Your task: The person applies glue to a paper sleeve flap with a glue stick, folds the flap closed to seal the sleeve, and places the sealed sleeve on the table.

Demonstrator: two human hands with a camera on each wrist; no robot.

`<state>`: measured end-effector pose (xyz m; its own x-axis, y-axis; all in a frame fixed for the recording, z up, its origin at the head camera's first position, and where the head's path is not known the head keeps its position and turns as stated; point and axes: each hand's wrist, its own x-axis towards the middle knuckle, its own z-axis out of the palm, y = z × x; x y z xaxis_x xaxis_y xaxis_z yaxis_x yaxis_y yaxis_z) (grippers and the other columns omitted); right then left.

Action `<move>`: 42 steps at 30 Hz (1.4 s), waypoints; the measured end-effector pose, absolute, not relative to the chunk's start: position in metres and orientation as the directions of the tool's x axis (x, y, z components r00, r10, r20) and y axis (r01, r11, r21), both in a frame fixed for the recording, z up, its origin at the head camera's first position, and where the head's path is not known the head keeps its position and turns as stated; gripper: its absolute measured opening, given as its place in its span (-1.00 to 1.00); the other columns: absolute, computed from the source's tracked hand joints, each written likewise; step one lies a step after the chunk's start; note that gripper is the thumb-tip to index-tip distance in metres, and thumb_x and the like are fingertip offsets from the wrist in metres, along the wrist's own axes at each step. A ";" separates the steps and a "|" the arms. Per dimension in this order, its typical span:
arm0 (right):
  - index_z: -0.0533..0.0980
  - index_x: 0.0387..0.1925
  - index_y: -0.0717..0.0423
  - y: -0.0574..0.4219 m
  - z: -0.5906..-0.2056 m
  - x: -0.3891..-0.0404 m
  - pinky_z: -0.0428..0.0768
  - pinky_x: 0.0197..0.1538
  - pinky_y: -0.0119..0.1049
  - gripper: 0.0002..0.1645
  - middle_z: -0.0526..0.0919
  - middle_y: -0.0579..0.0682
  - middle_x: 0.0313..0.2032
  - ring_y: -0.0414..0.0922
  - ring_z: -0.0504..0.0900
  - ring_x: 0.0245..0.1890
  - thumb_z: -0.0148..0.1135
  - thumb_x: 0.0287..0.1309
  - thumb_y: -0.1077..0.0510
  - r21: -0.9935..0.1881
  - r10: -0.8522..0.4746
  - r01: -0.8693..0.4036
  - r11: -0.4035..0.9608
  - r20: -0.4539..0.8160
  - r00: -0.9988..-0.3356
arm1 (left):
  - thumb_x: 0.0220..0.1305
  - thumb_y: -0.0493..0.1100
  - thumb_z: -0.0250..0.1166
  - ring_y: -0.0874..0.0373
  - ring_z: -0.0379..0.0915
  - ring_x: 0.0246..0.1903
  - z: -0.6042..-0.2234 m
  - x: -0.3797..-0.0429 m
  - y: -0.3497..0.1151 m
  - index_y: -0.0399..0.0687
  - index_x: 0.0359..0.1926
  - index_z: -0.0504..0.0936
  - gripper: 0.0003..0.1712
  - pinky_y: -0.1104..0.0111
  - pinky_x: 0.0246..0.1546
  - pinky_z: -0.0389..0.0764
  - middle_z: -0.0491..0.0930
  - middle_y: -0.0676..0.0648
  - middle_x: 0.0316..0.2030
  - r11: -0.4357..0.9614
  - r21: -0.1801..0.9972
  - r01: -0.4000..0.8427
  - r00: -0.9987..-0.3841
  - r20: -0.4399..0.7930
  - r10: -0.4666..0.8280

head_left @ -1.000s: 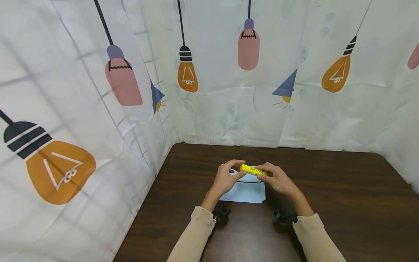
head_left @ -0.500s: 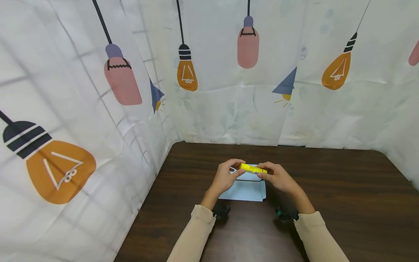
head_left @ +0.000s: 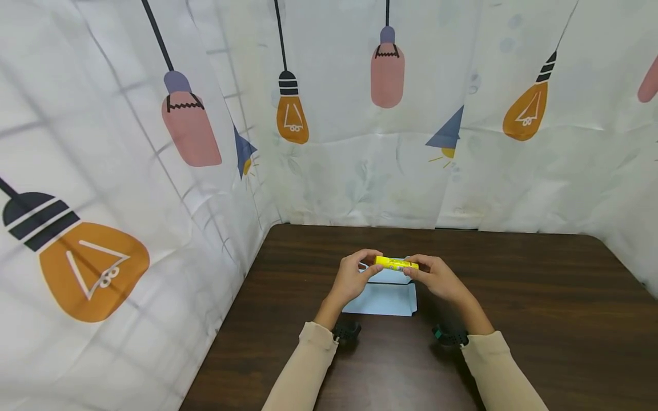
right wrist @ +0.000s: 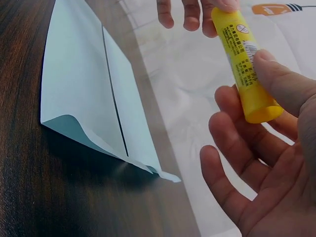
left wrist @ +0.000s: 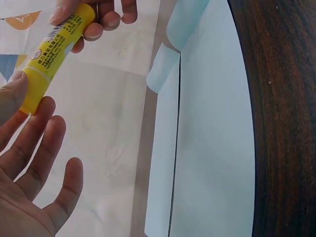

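Note:
A yellow glue stick [head_left: 396,263] with printed text and a barcode is held lengthwise above a sheet of folded light blue paper [head_left: 380,299]. My left hand [head_left: 352,278] pinches one end between thumb and fingertips, beyond a thin seam around the barrel [left wrist: 58,49]. At the other end, my right hand [head_left: 437,278] grips the stick between thumb and fingers, its remaining fingers spread loosely in the right wrist view. The paper lies on the table with a dark straight gap across it; its near corner [right wrist: 61,126] curls up off the wood.
The dark wooden table [head_left: 514,302] extends around the paper on all sides. White curtains [head_left: 339,182] printed with lamps and bulbs hang behind it and at the left. A black device [head_left: 347,331] is strapped at each wrist.
The glue stick has turned slightly to lie more level between my hands. Both hands keep hold of its ends, and the paper stays put.

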<state>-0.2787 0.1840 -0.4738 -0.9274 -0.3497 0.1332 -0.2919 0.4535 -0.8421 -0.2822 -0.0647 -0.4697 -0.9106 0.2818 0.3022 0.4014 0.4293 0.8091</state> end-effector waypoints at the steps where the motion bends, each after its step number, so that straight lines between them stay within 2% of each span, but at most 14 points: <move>1: 0.59 0.15 0.25 0.184 -0.474 -0.279 0.66 -0.15 -0.22 -0.55 0.70 0.11 -0.14 -0.06 0.58 -0.22 0.29 0.40 0.03 -0.842 -0.346 -0.299 0.450 0.144 -0.927 | 0.36 -0.07 0.38 0.15 0.61 -0.08 -0.470 -0.282 -0.065 0.02 0.13 0.69 -0.65 0.36 -0.05 0.60 0.74 0.00 -0.10 0.431 0.810 0.398 -0.912 0.301 0.277; 5: 0.62 0.12 0.23 0.183 -0.475 -0.279 0.65 -0.21 -0.22 -0.57 0.70 0.09 -0.18 -0.08 0.56 -0.26 0.31 0.38 0.03 -0.839 -0.330 -0.316 0.442 0.175 -0.927 | 0.35 -0.06 0.38 0.14 0.62 -0.09 -0.470 -0.282 -0.065 0.01 0.12 0.69 -0.65 0.37 -0.05 0.60 0.75 0.00 -0.11 0.434 0.808 0.398 -0.914 0.307 0.267; 10: 0.64 0.09 0.18 0.181 -0.474 -0.279 0.67 -0.20 -0.16 -0.60 0.71 0.08 -0.18 -0.05 0.57 -0.26 0.34 0.35 0.02 -0.849 -0.299 -0.304 0.433 0.182 -0.937 | 0.35 -0.05 0.38 0.13 0.63 -0.11 -0.470 -0.282 -0.066 -0.01 0.11 0.70 -0.65 0.36 -0.06 0.61 0.76 -0.02 -0.13 0.424 0.806 0.412 -0.908 0.327 0.261; 25: 0.65 0.10 0.15 0.179 -0.472 -0.277 0.62 -0.27 -0.29 -0.59 0.72 0.10 -0.16 -0.02 0.56 -0.28 0.36 0.33 0.02 -0.859 -0.257 -0.285 0.425 0.187 -0.948 | 0.31 -0.07 0.41 0.11 0.63 -0.14 -0.469 -0.281 -0.064 0.00 0.09 0.72 -0.65 0.39 -0.10 0.59 0.77 -0.01 -0.16 0.416 0.811 0.412 -0.910 0.343 0.232; 32: 0.65 0.10 0.14 0.178 -0.472 -0.276 0.57 -0.32 -0.34 -0.60 0.71 0.08 -0.20 -0.03 0.54 -0.31 0.37 0.33 0.02 -0.855 -0.245 -0.288 0.431 0.197 -0.949 | 0.31 -0.08 0.41 0.11 0.63 -0.15 -0.469 -0.282 -0.064 -0.07 0.10 0.72 -0.63 0.37 -0.10 0.60 0.77 -0.02 -0.18 0.420 0.808 0.413 -0.910 0.347 0.229; 42: 0.65 0.11 0.13 0.178 -0.475 -0.277 0.61 -0.28 -0.32 -0.58 0.73 0.11 -0.14 -0.01 0.57 -0.28 0.38 0.31 0.01 -0.853 -0.237 -0.302 0.425 0.217 -0.947 | 0.30 -0.06 0.42 0.17 0.62 -0.16 -0.470 -0.284 -0.066 0.02 0.09 0.74 -0.65 0.37 -0.08 0.60 0.77 0.02 -0.17 0.438 0.803 0.404 -0.914 0.340 0.220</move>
